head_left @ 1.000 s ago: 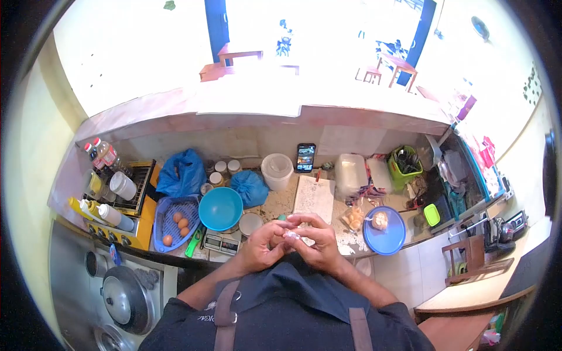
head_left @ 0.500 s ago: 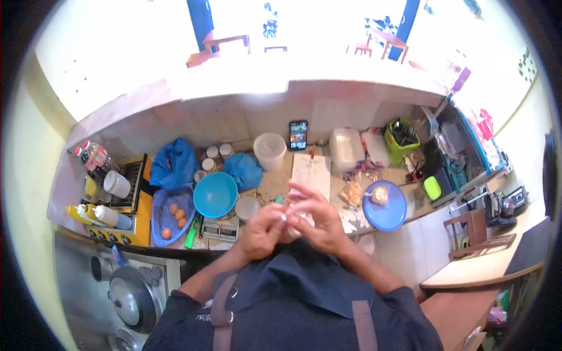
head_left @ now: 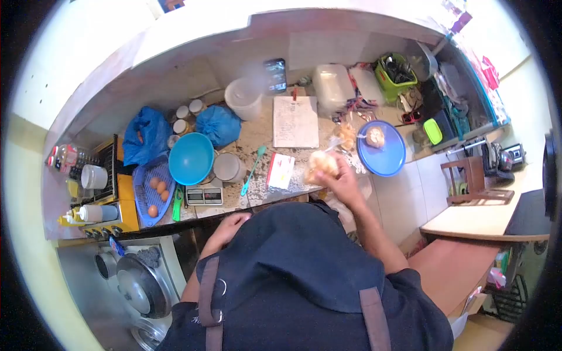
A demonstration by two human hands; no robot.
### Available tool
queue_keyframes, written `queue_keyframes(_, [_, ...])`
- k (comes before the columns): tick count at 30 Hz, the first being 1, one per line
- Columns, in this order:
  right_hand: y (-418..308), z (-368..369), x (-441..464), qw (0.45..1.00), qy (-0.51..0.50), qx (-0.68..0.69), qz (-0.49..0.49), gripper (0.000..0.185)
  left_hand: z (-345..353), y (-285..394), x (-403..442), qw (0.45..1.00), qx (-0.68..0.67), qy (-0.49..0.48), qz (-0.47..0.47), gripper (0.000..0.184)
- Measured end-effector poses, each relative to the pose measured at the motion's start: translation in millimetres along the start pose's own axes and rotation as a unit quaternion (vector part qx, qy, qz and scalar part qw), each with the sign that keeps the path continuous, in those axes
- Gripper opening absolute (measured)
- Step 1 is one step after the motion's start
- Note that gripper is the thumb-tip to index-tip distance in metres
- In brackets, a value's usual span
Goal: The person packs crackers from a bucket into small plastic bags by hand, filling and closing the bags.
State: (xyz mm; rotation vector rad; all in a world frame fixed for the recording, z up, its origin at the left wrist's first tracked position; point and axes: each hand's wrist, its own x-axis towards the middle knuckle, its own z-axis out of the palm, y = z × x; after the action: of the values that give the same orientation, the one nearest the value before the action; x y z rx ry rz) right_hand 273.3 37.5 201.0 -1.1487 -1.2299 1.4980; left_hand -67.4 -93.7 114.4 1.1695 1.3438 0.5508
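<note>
My right hand (head_left: pixel 342 181) grips a small clear bag of pale food (head_left: pixel 321 167) above the counter's front edge. Near my waist, my left hand (head_left: pixel 231 225) is lowered beside the apron, its fingers partly hidden. Between the hands, a red-edged white card (head_left: pixel 281 171) and a turquoise spoon (head_left: pixel 254 169) lie on the counter. Behind them is an open notebook (head_left: pixel 295 121). To the right of the held bag, another bagged portion (head_left: pixel 374 137) rests on a round blue lid (head_left: pixel 381 162), with a further bag (head_left: pixel 346 136) just left of it.
A turquoise bowl (head_left: pixel 191 158), a scale (head_left: pixel 204 196) and a basket (head_left: pixel 144 196) with several eggs stand on the left. A phone (head_left: pixel 275 75) leans at the back wall near a white tub (head_left: pixel 244 99). A lidded pan (head_left: pixel 139 284) sits at lower left.
My hands have separated. The right one has moved right with the bag, and the left has dropped toward my waist. The view has tilted down, uncovering the spoon and card.
</note>
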Motion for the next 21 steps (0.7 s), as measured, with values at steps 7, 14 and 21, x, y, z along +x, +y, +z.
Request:
queue_keyframes(7, [-20,-132,53,0.965,0.231,-0.125,0.019,0.051,53,-117,59,0.943,-0.041,0.21,-0.254,0.077])
queue_keyframes(14, [15,-152,74,0.814,0.279,-0.482,-0.164,0.053,85,-140,98,0.939,-0.006,0.252,-0.235,0.056])
queue_keyframes(21, [127,-71,-59,0.916,-0.066,-0.379,0.112,0.041,82,-241,129,0.953,0.207,0.142,-0.171,0.044])
